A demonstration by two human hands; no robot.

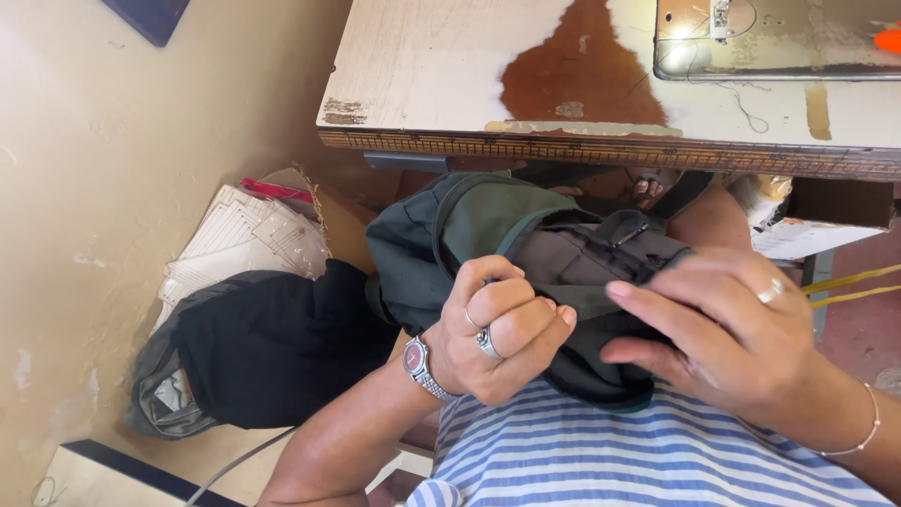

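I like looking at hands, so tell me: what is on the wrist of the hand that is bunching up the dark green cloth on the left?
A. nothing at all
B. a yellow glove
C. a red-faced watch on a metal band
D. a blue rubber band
C: the left hand gripping the dark green garment has a watch with a red face and a silvery metal band at its wrist.

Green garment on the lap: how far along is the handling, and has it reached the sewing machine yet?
Not at the machine yet. The green garment sits bunched on the lap below the table edge. In hand: the left hand pinches a fold, the right hand lies flat on the grey part. Left: the sewing machine bed has no cloth on it.
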